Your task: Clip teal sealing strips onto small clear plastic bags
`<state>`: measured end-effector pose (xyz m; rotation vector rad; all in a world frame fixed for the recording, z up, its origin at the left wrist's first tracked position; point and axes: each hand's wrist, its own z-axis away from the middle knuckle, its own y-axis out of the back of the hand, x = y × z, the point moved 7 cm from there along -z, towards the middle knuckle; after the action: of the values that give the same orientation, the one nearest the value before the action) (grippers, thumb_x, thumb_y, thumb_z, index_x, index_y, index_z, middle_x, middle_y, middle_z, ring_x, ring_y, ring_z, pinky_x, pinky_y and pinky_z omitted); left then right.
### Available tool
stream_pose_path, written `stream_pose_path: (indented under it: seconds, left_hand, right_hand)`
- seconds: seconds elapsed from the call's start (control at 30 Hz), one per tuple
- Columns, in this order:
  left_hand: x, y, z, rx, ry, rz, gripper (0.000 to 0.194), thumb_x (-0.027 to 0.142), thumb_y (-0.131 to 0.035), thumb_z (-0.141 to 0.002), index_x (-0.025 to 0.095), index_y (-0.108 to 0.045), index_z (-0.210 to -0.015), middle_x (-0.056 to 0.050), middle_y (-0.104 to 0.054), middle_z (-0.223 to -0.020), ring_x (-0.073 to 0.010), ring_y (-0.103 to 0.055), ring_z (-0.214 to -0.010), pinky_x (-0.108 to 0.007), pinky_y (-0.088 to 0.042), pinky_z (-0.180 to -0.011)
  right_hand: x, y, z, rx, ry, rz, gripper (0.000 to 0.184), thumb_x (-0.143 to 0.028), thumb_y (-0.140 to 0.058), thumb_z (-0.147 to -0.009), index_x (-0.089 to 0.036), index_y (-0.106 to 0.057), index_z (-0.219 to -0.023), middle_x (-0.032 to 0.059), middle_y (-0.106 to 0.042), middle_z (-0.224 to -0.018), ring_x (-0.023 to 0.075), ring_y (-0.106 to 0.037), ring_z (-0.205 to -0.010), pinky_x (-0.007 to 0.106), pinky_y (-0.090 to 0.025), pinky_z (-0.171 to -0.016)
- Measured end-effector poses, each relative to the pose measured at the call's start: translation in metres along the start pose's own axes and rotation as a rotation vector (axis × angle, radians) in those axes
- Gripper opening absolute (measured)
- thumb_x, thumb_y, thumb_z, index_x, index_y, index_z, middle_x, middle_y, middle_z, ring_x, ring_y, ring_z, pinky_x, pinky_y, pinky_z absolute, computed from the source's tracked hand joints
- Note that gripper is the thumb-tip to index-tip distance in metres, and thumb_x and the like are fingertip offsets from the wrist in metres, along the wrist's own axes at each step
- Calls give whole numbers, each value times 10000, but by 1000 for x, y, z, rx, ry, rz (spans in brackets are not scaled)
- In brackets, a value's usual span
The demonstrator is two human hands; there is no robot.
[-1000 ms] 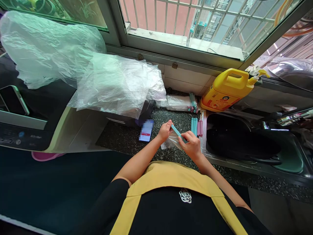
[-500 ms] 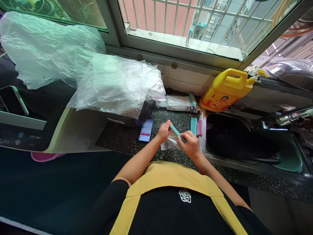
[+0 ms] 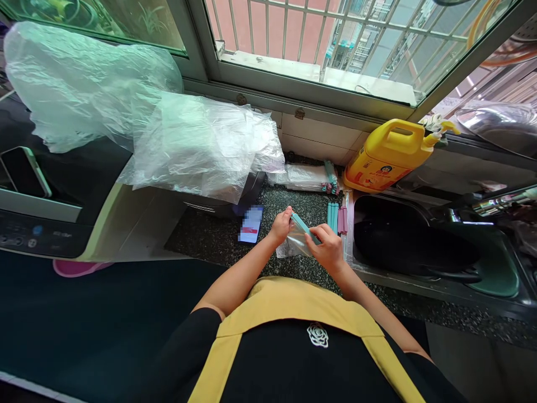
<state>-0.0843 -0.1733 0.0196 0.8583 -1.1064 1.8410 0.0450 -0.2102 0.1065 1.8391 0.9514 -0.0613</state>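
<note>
My left hand (image 3: 282,224) pinches one end of a teal plastic clip stick (image 3: 302,226) along the top of a small clear plastic bag (image 3: 293,245). The stick's other end and the bag's edge are gripped by my right hand (image 3: 328,246). Both hands are closed, held just above the dark speckled counter (image 3: 210,240). Several more teal and pink sticks (image 3: 336,218) lie on the counter just beyond my right hand.
A phone (image 3: 251,224) lies left of my hands. Large crumpled clear plastic sheets (image 3: 176,134) cover an appliance (image 3: 62,224) at left. A stack of bagged items (image 3: 304,176) and a yellow jug (image 3: 388,154) stand by the window wall. A dark sink (image 3: 415,240) lies right.
The hands stay almost still; the teal stick sits a touch closer against the bag's top edge than a second ago.
</note>
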Motion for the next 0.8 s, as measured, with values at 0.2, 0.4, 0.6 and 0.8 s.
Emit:
stream_pose_path:
  seconds: [0.2,0.4,0.6,0.8]
  left_hand:
    - [1,1,1,6,-5,-9,441,503,-462,-801,176,-367,-521,68,-299,-434,-48,-267,-396,-205,-236,-423]
    - [-3,3,-2,30,-15,-39,448,489,-426,-822,185,-326,-508,73,-266,-423,-48,-236,-379,-204,-217,-411]
    - [-5,9,-4,69,-46,-72,433,456,-413,-835,184,-332,-509,68,-291,-432,-49,-257,-382,-199,-235,-415]
    - [-10,11,-7,95,-38,-126,418,428,-368,-859,185,-355,-520,65,-298,-423,-62,-262,-385,-209,-237,-426]
  right_hand:
    - [-2,1,-1,20,7,12,122,-280,-539,-819,-186,-604,-777,21,-617,-732,102,-573,-619,202,-424,-558]
    - [-3,3,-1,51,20,53,131,-286,-546,-818,-181,-619,-791,25,-631,-744,99,-581,-614,197,-418,-551]
    - [-6,5,-1,85,54,81,120,-281,-551,-815,-187,-625,-800,30,-634,-729,117,-579,-636,222,-420,-583]
    - [-9,12,-4,140,86,62,87,-255,-566,-803,-187,-620,-789,30,-626,-703,127,-564,-637,237,-433,-599]
